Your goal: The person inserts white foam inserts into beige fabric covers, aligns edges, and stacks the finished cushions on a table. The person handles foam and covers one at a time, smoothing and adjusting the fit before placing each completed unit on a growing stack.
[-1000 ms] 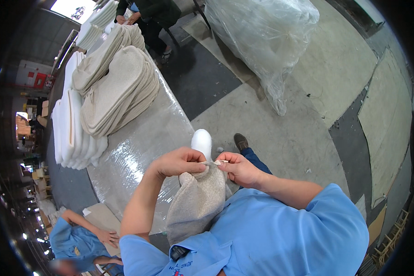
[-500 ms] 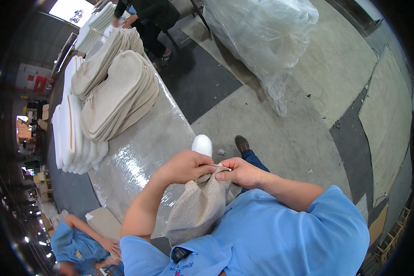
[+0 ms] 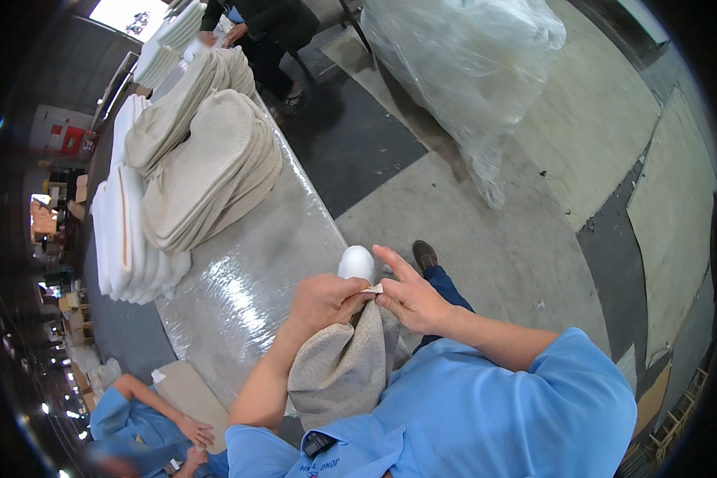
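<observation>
A beige fabric piece [image 3: 338, 370], sewn into a pouch-like shape, hangs between my two hands in front of my body. My left hand [image 3: 327, 304] is closed, pinching its top edge between thumb and bent fingers. Close beside it, my right hand [image 3: 413, 301] grips the same edge with the thumb and some fingers, while the index finger points up and outward. A small pale bit of the edge shows between the two pinches. Just beyond my hands, a smooth white rounded form [image 3: 357, 261] stands at the table's edge; its lower part is hidden.
On the plastic-covered table [image 3: 239, 271] lie stacked beige fabric pieces [image 3: 207, 167] and folded white pads [image 3: 123, 239]. A large clear plastic bag [image 3: 470, 72] is at the far right. One co-worker [image 3: 147, 422] is at lower left beside a beige piece [image 3: 191, 390]; another person [image 3: 275, 36] sits beyond.
My right hand has lifted its index finger away from the cloth, and its grip has shifted slightly. The fabric hangs straighter, with its edge pulled up between both hands.
</observation>
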Demonstrator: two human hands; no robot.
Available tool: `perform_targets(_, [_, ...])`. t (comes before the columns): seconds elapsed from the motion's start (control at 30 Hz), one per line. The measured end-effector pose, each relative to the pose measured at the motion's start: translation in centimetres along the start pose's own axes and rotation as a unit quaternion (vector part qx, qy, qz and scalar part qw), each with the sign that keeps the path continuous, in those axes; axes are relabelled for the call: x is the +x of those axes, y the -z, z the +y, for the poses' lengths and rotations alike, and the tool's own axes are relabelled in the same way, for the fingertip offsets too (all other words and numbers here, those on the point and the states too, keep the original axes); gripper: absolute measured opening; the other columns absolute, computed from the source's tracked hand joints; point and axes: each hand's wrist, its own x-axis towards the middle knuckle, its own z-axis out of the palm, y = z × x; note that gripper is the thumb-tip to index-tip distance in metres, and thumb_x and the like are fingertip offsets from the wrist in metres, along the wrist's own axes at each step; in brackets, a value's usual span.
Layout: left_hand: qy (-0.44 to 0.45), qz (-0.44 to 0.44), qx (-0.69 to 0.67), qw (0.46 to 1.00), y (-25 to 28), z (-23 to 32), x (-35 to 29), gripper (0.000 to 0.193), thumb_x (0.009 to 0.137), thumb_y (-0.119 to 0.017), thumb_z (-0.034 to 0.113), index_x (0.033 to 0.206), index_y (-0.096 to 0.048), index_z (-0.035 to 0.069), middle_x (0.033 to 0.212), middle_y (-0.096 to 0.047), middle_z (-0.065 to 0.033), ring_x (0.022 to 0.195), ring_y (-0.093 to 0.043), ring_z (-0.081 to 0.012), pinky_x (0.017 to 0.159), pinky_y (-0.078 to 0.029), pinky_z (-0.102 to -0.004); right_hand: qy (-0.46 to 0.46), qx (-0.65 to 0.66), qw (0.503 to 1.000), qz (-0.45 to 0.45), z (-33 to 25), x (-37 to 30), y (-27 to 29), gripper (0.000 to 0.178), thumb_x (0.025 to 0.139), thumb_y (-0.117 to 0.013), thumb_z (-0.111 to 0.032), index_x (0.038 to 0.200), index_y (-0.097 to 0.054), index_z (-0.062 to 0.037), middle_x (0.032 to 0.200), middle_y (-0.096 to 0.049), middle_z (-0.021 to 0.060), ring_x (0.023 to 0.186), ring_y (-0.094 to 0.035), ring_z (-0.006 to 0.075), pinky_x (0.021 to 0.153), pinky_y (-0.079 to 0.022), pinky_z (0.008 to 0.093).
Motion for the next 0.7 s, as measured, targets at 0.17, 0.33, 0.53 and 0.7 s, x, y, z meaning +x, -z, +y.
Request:
perform_targets(0.17, [0.011, 0.049, -0.009, 0.999, -0.1, -1.5, 0.3, 0.015, 0.087, -0.084, 0.019, 0.102, -0.082, 0.015, 0.102, -0.071, -0.0078, 0.079, -0.068, -0.0239, 0.071, -0.055, -0.0367, 0.056, -0.007, 0.997, -0.046, 1.5, 3.0, 0.5, 0.024, 0.111, -0.057, -0.027, 0.109, -0.062, -0.004, 0.172, -0.026, 0.0263, 0.156, -0.031, 0.0492, 0.123, -0.037, 0.0549])
perform_targets(0.33, [0.117, 0.045, -0.216, 0.968, -0.8, -2.1, 0.8, 0.021, 0.091, -0.082, 0.01, 0.112, -0.084, 0.01, 0.121, -0.063, -0.0052, 0.087, -0.064, -0.016, 0.078, -0.054, -0.032, -0.005, 0.068, 0.996, -0.065, 1.5, 4.2, 0.5, 0.027, 0.111, -0.055, -0.029, 0.116, -0.065, -0.0049, 0.167, -0.037, 0.0224, 0.139, -0.055, 0.0419, 0.114, -0.048, 0.0487])
perform_targets(0.53, [0.192, 0.057, -0.26, 0.945, -1.8, -2.9, 2.2, 0.021, 0.098, -0.076, 0.013, 0.117, -0.082, 0.007, 0.11, -0.066, -0.007, 0.089, -0.064, -0.016, 0.079, -0.052, -0.029, -0.029, 0.119, 0.992, 0.018, 2.4, 5.3, 0.2, 0.029, 0.11, -0.057, -0.026, 0.115, -0.072, -0.0011, 0.137, -0.064, 0.0196, 0.122, -0.066, 0.034, 0.104, -0.053, 0.0423])
perform_targets(0.7, [0.286, 0.067, -0.363, 0.884, -3.7, -4.5, 3.4, 0.024, 0.1, -0.075, 0.02, 0.117, -0.082, 0.004, 0.099, -0.066, -0.0057, 0.091, -0.064, -0.0149, 0.079, -0.05, -0.0291, -0.073, 0.168, 0.981, 0.066, 4.3, 6.3, -1.0, 0.026, 0.107, -0.062, -0.024, 0.104, -0.071, 0.0002, 0.125, -0.069, 0.016, 0.109, -0.068, 0.0324, 0.097, -0.053, 0.0408])
